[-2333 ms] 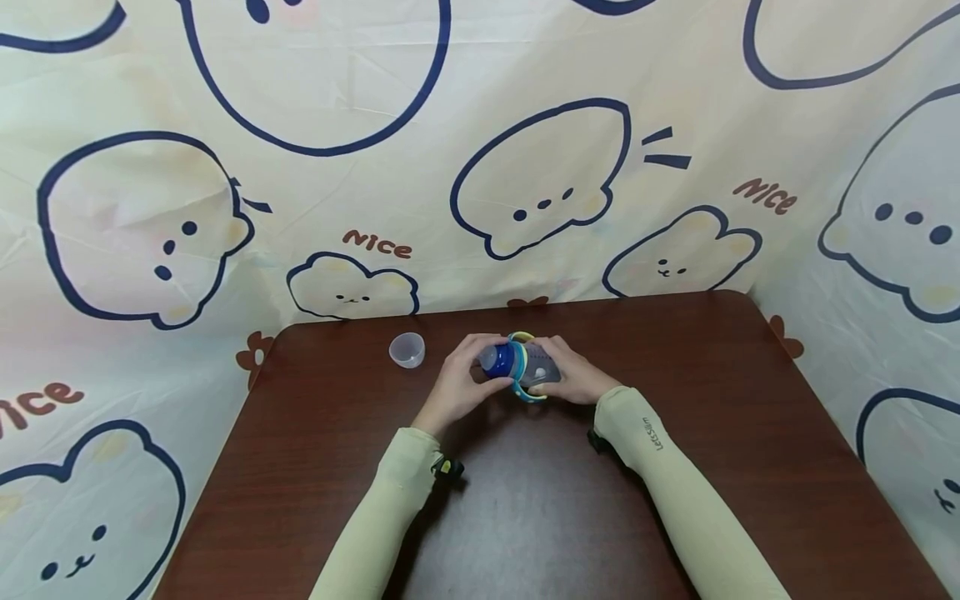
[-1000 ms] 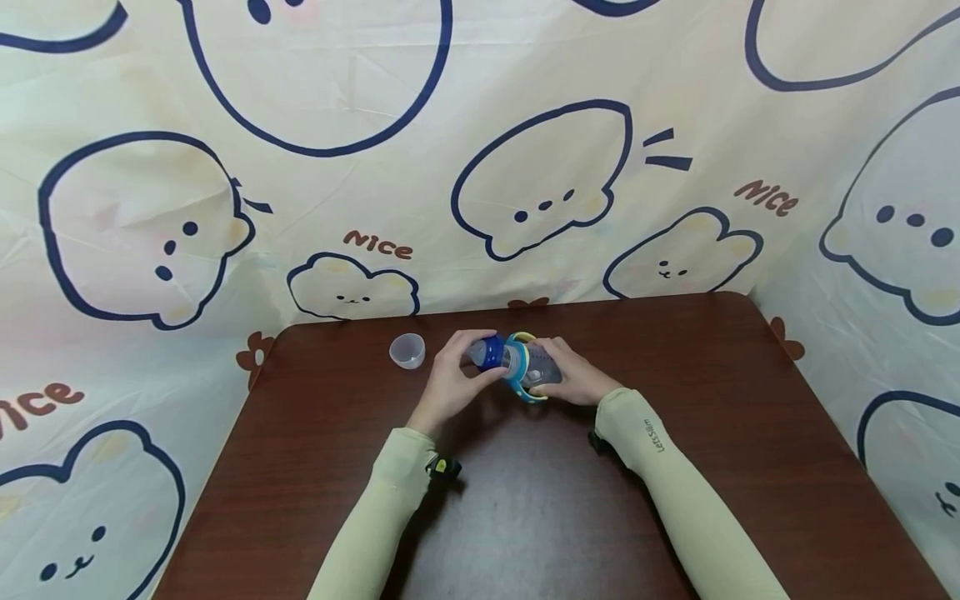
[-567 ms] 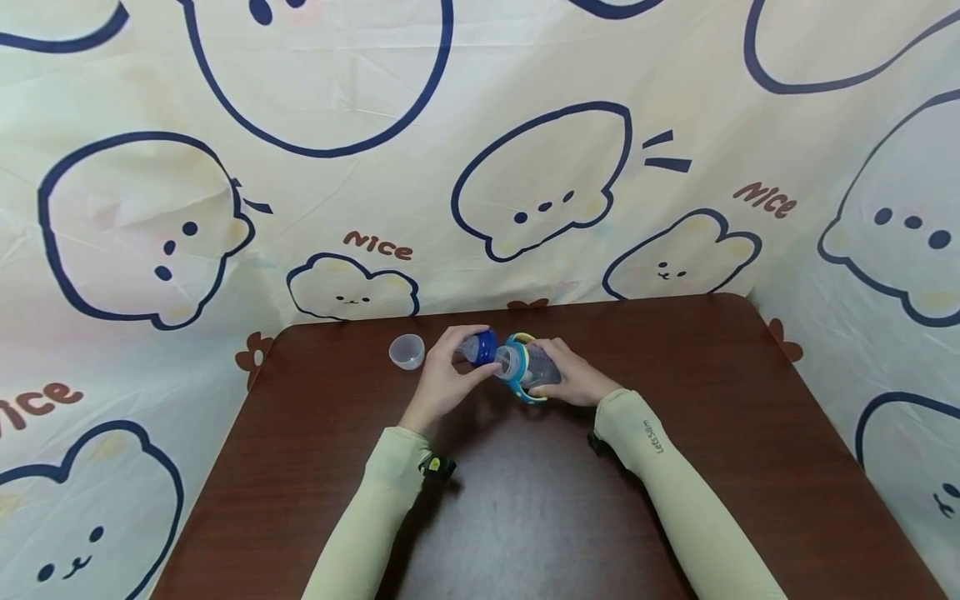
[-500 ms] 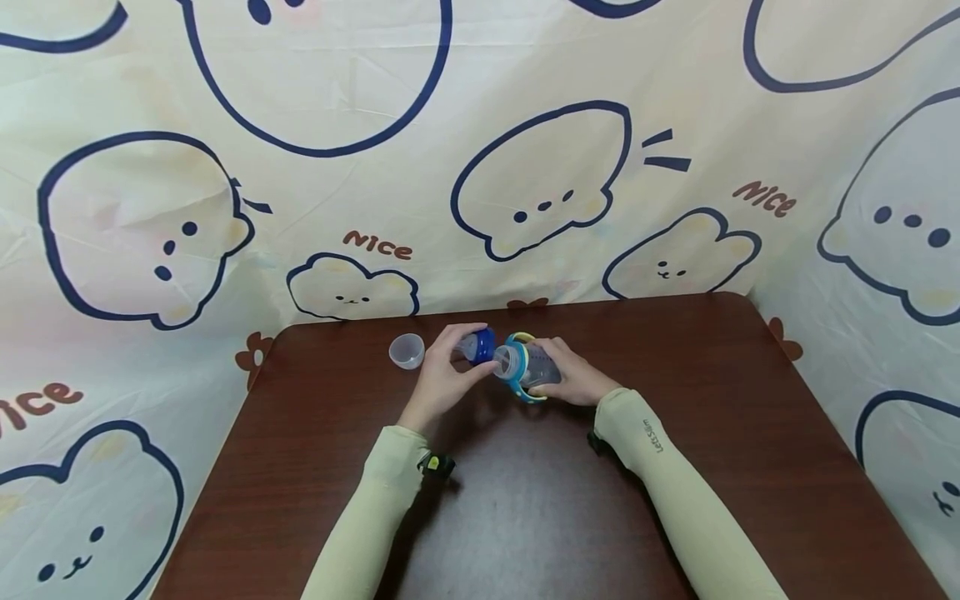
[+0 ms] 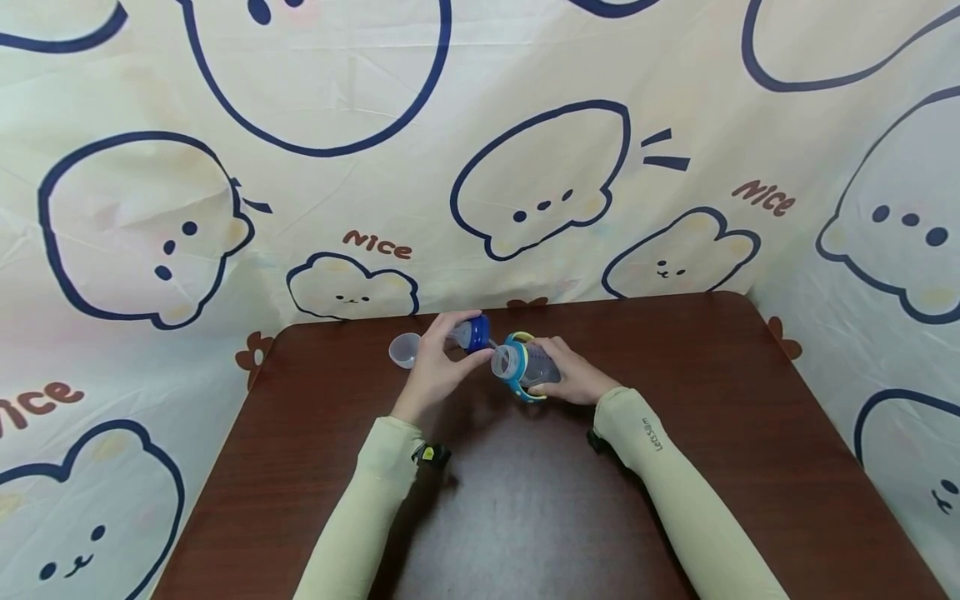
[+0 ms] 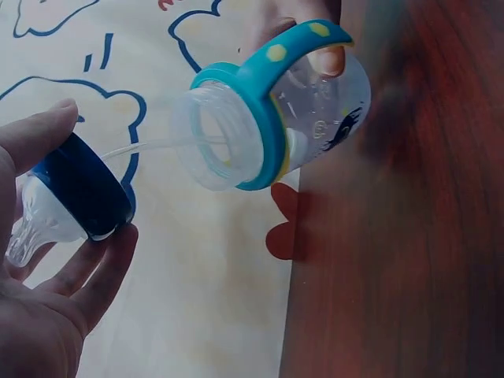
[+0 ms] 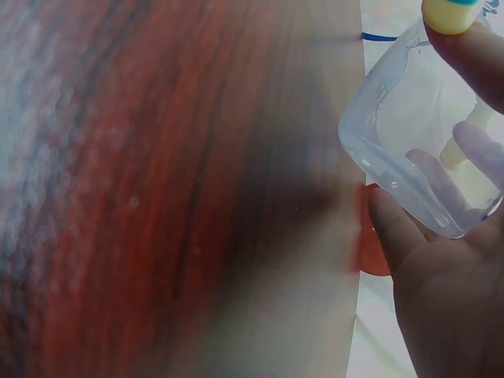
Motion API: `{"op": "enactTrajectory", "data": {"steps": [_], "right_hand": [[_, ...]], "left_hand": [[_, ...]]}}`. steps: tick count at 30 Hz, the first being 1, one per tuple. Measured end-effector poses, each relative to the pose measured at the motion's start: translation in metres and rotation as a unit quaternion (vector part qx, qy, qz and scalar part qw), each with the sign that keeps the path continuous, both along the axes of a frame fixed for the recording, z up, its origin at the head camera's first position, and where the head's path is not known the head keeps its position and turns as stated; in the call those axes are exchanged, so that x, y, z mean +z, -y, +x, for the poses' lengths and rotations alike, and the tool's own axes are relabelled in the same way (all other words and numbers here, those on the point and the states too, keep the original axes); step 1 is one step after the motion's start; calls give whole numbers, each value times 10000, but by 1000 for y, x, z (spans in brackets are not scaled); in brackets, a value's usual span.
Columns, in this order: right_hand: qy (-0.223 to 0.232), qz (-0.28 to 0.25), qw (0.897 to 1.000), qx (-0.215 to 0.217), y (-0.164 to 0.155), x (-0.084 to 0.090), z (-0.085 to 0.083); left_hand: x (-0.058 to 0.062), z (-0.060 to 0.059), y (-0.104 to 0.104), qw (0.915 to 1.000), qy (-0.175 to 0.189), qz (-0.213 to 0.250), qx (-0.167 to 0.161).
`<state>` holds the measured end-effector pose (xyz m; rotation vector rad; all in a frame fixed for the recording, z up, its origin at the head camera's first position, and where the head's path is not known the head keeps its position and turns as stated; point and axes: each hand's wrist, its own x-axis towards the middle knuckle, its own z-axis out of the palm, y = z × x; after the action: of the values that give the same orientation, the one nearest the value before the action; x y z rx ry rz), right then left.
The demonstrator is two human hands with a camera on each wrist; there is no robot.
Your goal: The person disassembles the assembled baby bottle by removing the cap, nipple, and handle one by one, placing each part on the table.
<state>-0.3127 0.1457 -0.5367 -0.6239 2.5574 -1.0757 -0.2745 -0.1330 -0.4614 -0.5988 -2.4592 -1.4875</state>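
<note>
My left hand (image 5: 435, 373) pinches the blue collar (image 6: 88, 189) of a baby bottle top between thumb and fingers. A clear nipple (image 6: 46, 216) points away from the bottle on the collar's far side. From the collar a thin clear straw (image 6: 138, 147) runs into the bottle's mouth. My right hand (image 5: 572, 375) grips the clear baby bottle (image 6: 327, 110) round its body, tilted with the threaded neck facing left. A teal and yellow handle ring (image 5: 517, 367) sits round its neck. In the right wrist view the bottle's base (image 7: 417, 181) lies against the fingers.
A small clear cup-shaped cover (image 5: 403, 351) stands on the brown table (image 5: 510, 517), just left of the left hand and partly behind it. Cartoon-printed cloth (image 5: 420, 200) hangs behind the table and at its sides.
The blue collar was on the bottle's neck and has come off. My left hand has carried it left and a little up, drawing part of the straw out. The right hand stays in place.
</note>
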Motion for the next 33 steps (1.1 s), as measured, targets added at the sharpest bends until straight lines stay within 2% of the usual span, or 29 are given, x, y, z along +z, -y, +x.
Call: {"op": "enactTrajectory", "data": {"steps": [9,20,33], "right_hand": [[34,70,9999,-98,1,-1,0],[32,47,10000,-72,2,2,1],[1,67,9999,-88,2,0,2]], "left_hand": [[10,2,0,9999,-15,-94,89],[21,3,5,9994,-260,98,208],[28,7,17,9984,-244,263,437]]}}
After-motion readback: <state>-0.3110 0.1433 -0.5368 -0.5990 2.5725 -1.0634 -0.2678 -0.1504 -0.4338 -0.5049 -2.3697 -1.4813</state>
